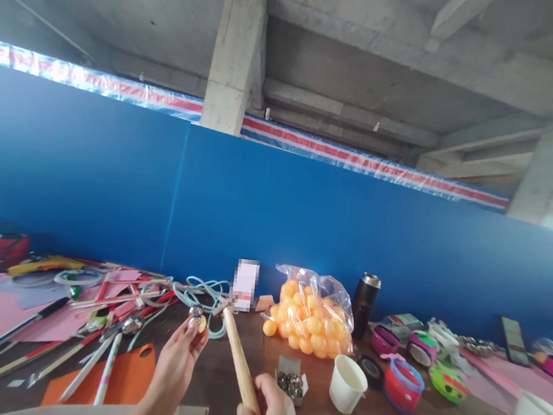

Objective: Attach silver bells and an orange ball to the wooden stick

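Observation:
My left hand (178, 358) is closed in a pinch, fingertips up, on a small shiny silver ball (194, 314). A round yellow-orange piece (202, 323) shows at the same fingertips; whether the two are joined I cannot tell. My right hand (270, 410) is wrapped round the lower end of a pale wooden stick (241, 361), which tilts up and to the left. Its far end is near the left fingertips but apart from them, and blurred there. Beside the right hand stands a small open box (298, 392) of shiny silver balls (289, 383).
Behind are a clear bag of orange balls (312, 318), a pale blue cord (200, 285) and a black bottle (365, 304). A paper cup (347, 384) stands right. Sticks, pens and an orange sheet (130, 376) crowd the left. A blue partition (305, 217) closes the back.

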Available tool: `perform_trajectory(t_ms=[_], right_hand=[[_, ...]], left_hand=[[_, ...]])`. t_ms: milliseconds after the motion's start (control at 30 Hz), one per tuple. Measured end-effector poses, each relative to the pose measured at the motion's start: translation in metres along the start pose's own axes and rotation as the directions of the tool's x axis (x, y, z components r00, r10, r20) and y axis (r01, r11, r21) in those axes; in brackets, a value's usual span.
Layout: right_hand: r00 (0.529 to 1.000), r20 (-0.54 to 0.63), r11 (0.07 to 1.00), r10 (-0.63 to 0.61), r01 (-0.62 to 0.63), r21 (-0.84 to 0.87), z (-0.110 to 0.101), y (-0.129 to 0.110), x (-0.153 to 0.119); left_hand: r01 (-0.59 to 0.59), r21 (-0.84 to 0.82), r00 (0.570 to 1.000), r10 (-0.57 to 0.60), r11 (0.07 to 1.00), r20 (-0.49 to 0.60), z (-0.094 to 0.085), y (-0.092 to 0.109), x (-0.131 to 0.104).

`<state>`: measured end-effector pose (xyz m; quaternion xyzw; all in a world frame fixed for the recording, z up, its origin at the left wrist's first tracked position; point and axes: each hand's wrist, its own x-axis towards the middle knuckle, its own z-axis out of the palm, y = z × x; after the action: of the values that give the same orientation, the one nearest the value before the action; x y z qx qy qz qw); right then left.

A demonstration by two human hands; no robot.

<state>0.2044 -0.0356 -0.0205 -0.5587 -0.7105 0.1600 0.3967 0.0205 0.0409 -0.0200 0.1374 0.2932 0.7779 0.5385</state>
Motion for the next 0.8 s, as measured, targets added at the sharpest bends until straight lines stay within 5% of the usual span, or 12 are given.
perform_trajectory(t_ms=[233, 400, 600, 800], right_hand=[[0.977, 0.027, 0.96, 0.212, -0.203, -0.191, 0.004, 0.009, -0.007], [0.982, 0.032, 0.965, 0.186, -0.176, -0.197, 0.004, -0.001, -0.012], [0.987, -0.142, 0.961, 0.081, -0.116, -0.252, -0.033, -0.008, -0.001], [0.924, -0.304, 0.909, 0.232, -0.317, -0.269, -0.07, 0.017, 0.013]], left_hand=[[-0.002, 0.043, 0.993, 0.008, 0.999, -0.12, -0.003, 0.006, -0.001], [0.047, 0.065, 0.997, -0.043, 0.997, -0.066, -0.005, 0.003, -0.001], [0.083, 0.087, 0.995, -0.078, 0.993, -0.06, -0.005, 0.0, 0.001], [0.089, 0.138, 0.996, -0.085, 0.986, -0.04, -0.001, 0.002, -0.004]])
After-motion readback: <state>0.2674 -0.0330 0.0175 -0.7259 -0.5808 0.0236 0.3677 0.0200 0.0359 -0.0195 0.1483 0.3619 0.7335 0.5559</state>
